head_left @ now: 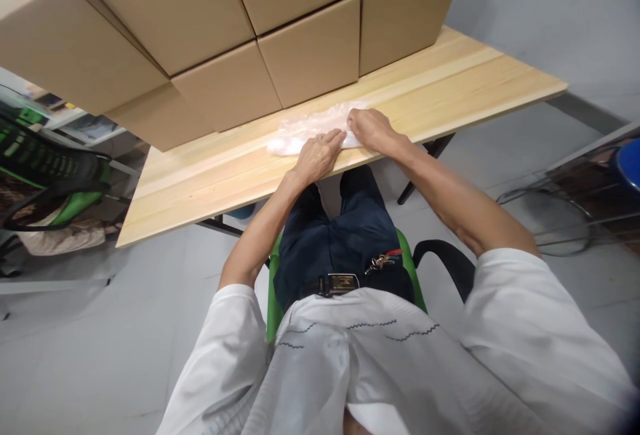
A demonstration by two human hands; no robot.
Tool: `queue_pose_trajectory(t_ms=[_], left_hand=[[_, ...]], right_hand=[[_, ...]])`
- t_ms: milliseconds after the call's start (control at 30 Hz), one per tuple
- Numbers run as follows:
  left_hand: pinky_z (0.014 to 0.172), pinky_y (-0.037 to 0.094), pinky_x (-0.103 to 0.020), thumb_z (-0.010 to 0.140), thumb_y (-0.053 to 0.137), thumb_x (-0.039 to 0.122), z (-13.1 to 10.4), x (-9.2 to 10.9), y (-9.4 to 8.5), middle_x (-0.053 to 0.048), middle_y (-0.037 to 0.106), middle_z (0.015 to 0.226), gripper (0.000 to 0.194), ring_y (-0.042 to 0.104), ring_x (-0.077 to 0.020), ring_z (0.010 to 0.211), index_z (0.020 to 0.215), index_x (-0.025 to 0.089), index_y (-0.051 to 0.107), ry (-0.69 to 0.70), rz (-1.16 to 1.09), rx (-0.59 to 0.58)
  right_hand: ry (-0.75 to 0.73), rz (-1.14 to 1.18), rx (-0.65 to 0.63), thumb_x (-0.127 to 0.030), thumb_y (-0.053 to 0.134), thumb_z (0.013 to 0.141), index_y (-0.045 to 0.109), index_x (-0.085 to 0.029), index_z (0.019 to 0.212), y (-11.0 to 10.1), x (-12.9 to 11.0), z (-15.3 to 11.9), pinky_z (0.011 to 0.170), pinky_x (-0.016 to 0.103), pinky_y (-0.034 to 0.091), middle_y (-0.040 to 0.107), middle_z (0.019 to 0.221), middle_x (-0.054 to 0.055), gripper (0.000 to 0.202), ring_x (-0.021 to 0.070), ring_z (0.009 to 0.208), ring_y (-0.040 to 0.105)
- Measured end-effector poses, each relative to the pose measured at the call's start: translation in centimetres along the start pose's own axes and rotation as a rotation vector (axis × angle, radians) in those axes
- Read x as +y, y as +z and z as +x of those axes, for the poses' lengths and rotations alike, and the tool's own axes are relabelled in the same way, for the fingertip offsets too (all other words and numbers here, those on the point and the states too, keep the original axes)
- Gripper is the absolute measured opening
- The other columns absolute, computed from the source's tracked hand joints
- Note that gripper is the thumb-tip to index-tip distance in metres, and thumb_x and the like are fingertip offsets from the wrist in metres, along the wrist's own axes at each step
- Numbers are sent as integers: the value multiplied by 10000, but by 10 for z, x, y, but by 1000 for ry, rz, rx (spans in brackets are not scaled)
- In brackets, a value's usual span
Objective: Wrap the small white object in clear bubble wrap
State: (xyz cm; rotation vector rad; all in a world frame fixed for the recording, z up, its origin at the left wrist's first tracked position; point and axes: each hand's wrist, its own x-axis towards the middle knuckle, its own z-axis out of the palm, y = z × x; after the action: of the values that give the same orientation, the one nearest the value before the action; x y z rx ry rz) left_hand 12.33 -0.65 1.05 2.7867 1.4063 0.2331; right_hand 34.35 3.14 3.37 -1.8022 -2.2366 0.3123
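A crinkled, translucent piece of bubble wrap (300,129) lies on the wooden table (200,185) near its front edge. My left hand (320,156) rests on the near side of the wrap, its fingers stretched out and pressing down. At the wrap's right end, my right hand (371,129) is closed, with curled fingers pinching the plastic. The two hands almost meet at the fingertips. Whether anything is inside the wrap, I cannot tell.
Stacked cardboard boxes (310,51) form a wall along the back of the table. I sit on a green chair (273,305) with a black armrest. Another chair (55,168) stands at the left, and cables (555,221) lie on the floor at right.
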Motion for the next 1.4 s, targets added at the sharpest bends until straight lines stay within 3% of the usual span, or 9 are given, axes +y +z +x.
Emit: queue_pose_trajectory(t_ms=[167,400,500,600,700,800,867,1067,1400], left_hand=[[1363,601,-628,1344,412,309,1,2,-2,-231,648,1990,599,791,-438,1623,1877,230,674,-11,-20,-5],[1374,583,-669,1319,392,305,1,7,2,-238,619,2015,640,776,-468,1654,1893,225,664,-24,-2,6],[1387,576,-658,1319,389,317,0,6,4,-239,608,2026,658,744,-471,1706,1918,208,638,-28,-2,0],[1399,566,-665,1316,399,322,-1,4,4,-237,601,2033,659,740,-471,1711,1923,217,635,-30,-22,2],[1402,558,-642,1327,402,347,-3,5,2,-215,610,2031,641,748,-454,1687,1917,255,637,-30,-31,13],[1392,558,-629,1326,388,340,-4,7,-1,-224,639,2002,622,760,-457,1647,1867,221,669,-49,-10,-4],[1379,568,-631,1304,411,318,-4,9,-2,-246,666,1968,601,769,-470,1625,1809,182,707,-60,1,-12],[1422,580,-624,1205,494,259,-4,0,4,-248,673,1961,660,719,-455,1731,1836,162,660,-52,-40,47],[1313,673,-618,1252,518,396,-14,-24,15,-267,812,1724,606,835,-466,1546,1809,171,596,-81,-160,58]], right_hand=[[-85,17,13,-285,500,1242,827,-118,1711,-2,11,-12,1229,498,588,881,1645,278,595,443,1483,811],[29,-37,32,-414,424,1328,850,-104,1660,-6,22,-21,1132,516,589,897,1552,317,623,458,1364,816],[144,-62,39,-333,408,1319,845,-91,1645,-19,38,-26,1150,542,594,896,1547,322,597,465,1375,825],[162,-28,155,-274,364,1300,820,-100,1652,-30,48,-44,1225,583,597,877,1592,310,601,480,1472,809],[-42,34,284,-279,317,1300,795,-136,1671,-27,36,-64,1340,592,560,824,1682,285,622,456,1603,728],[-306,42,221,-276,396,1282,794,-195,1671,-8,9,-74,1381,581,540,811,1701,244,562,433,1630,679],[-388,24,156,-250,471,1250,768,-193,1689,7,-4,-74,1341,563,564,789,1728,247,534,433,1611,676],[-349,-88,107,-226,573,1210,721,-105,1664,23,1,-65,1162,515,584,800,1622,309,492,463,1503,709],[-328,-273,99,-292,569,1248,777,-75,1594,16,-9,-61,960,467,511,849,1475,336,457,475,1307,778]])
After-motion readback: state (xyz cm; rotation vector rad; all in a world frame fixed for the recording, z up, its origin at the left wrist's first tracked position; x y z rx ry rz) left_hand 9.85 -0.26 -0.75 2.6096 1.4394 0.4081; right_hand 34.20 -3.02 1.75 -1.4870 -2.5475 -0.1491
